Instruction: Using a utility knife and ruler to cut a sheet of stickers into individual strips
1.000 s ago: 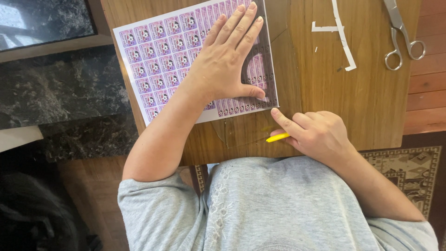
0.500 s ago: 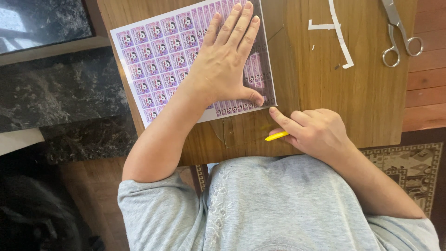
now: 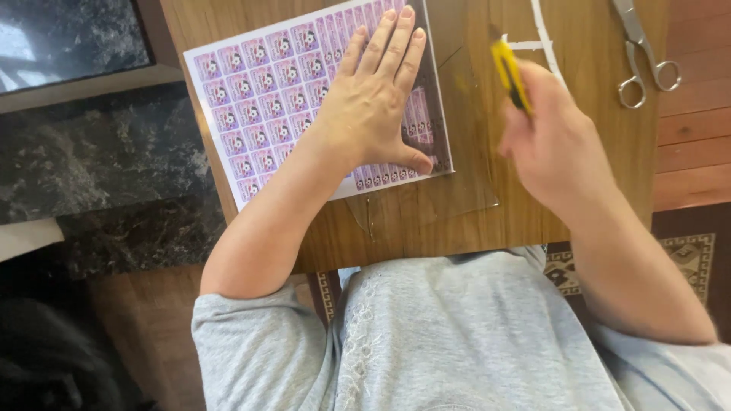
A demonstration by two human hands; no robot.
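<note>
In the head view, the left hand (image 3: 377,114) lies flat, fingers spread and open, pressing down on a printed sheet of small purple pictures (image 3: 266,84) that rests on the wooden worktop (image 3: 426,221); this grip clasps nothing, it only pins the paper. The sheet's long axis runs slantwise, from the lower left near the person up toward the far right. Its right edge lies just under the left thumb, beneath what looks like a clear plastic straightedge or film (image 3: 457,137), though its outline is hard to make out against the wood. The right hand (image 3: 552,144) is lifted off the worktop, closed around a yellow utility knife (image 3: 509,72) whose tip points away from the body; the hand is blurred, so the blade itself cannot be made out. The knife sits to the right of the sheet's right edge and apart from it, making the right hand the nearer one to that edge. Beyond it lie thin white paper strips (image 3: 542,30) and a pair of scissors (image 3: 638,46), both partly cut off by the frame's top.
</note>
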